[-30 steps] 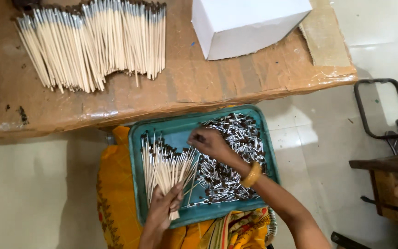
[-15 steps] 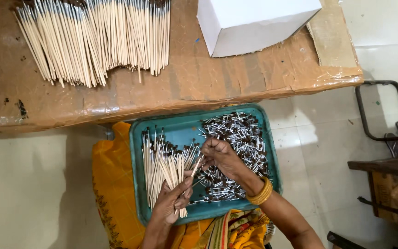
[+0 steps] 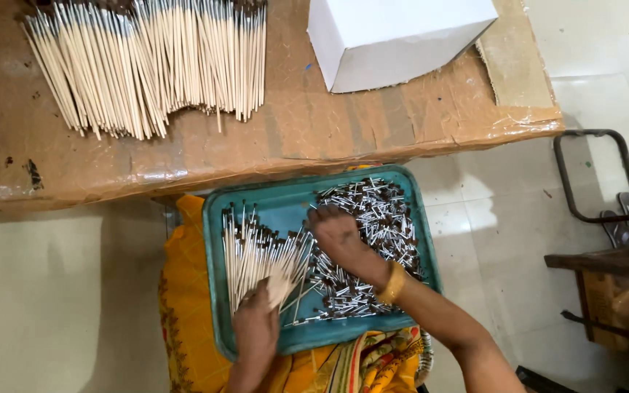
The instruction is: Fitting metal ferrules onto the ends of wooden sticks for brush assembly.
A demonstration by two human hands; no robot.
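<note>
A teal tray (image 3: 285, 207) rests on my lap. Its right half holds a heap of small silver tubes with dark ends (image 3: 376, 211). A fanned bundle of thin pale sticks with dark tips (image 3: 252, 251) lies in the left half. My left hand (image 3: 256, 327) grips the lower ends of that bundle. My right hand (image 3: 343, 240), a gold bangle on its wrist, presses palm down into the heap of tubes, fingers curled among them; what the fingers pinch is hidden.
A low table wrapped in brown cardboard and clear film (image 3: 256, 145) stands just beyond the tray. On it lie a large spread of pale sticks (image 3: 147, 65) and a white box (image 3: 394, 36). A dark metal frame (image 3: 598, 175) stands on the tiled floor at right.
My right hand moved from the tray's upper middle down toward the bundle and into the tubes. My left hand stayed on the stick bundle.
</note>
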